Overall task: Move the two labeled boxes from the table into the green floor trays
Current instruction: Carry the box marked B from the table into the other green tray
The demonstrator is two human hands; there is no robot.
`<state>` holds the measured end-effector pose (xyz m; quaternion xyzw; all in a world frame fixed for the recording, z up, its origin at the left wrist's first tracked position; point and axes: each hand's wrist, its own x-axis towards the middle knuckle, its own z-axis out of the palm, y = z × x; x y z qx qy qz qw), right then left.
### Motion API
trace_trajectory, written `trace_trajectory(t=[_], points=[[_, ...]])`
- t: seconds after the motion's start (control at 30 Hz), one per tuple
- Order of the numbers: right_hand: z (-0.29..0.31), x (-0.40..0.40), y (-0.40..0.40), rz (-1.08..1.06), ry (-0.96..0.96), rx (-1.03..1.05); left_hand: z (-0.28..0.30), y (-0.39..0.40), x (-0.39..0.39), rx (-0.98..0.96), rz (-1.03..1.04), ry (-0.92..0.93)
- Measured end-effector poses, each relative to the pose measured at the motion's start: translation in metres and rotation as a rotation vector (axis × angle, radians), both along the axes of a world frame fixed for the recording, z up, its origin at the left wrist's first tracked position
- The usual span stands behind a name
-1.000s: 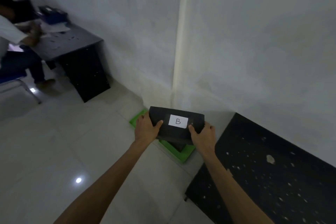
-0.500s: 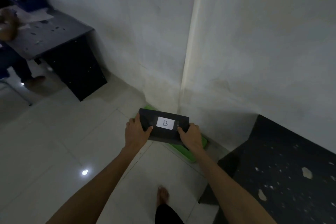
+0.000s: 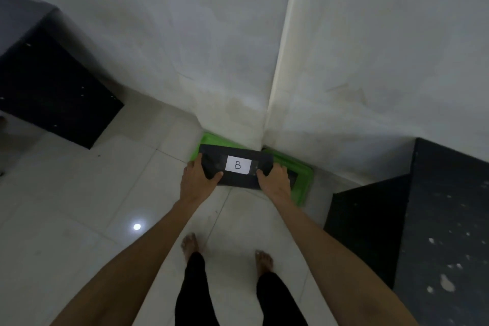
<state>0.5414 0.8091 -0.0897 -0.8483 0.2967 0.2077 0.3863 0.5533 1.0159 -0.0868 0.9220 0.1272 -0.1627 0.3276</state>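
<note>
Both hands make the grip on the box (image 3: 235,167): the left hand (image 3: 197,180) holds its left end and the right hand (image 3: 274,180) holds its right end, thumbs on top and the other fingers under the ends, out of sight. A white label (image 3: 238,165) with the letter B lies on top, between the thumbs. The long axis of the box runs from left to right, from one hand to the other, so neither hand is nearer. The box is low over the green tray (image 3: 304,180), which lies on the floor (image 3: 79,206) in the corner of the walls. The tray shows beyond the box and to its right. I cannot tell if the box already touches the tray. I judge that the coming move goes down and a little forward. A dark surface (image 3: 449,219) stands to the right.
</note>
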Motion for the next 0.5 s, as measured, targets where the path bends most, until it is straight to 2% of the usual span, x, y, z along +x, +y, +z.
trace_trajectory(t=[0.27, 0.5], points=[[-0.091, 0.056, 0.081, -0.168, 0.112, -0.018, -0.102, 0.081, 0.098, -0.023, -0.122, 0.162], [-0.233, 0.122, 0.151, -0.213, 0.173, 0.020, -0.252, 0.151, 0.183, -0.051, -0.217, 0.183]])
